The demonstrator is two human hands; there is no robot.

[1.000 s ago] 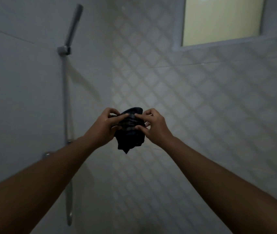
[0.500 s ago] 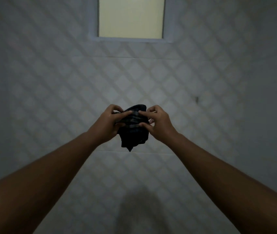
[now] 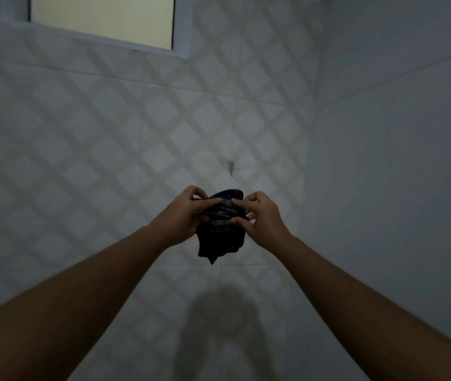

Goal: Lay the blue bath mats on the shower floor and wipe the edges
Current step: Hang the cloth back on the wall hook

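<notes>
Currently left hand (image 3: pixel 180 215) and right hand (image 3: pixel 262 218) both pinch the bunched dark cloth (image 3: pixel 220 235) mid-air in front of the tiled wall (image 3: pixel 108 149); no mats or floor in view, so I'd guess wipe prep, next needs looking down to the edges

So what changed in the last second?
Only the view swung rightward: the chrome shower rail left the picture and the yellow-lit window slid to the upper left. The left hand and right hand still pinch the dark bunched cloth at its top, before the diamond-tiled wall.
</notes>
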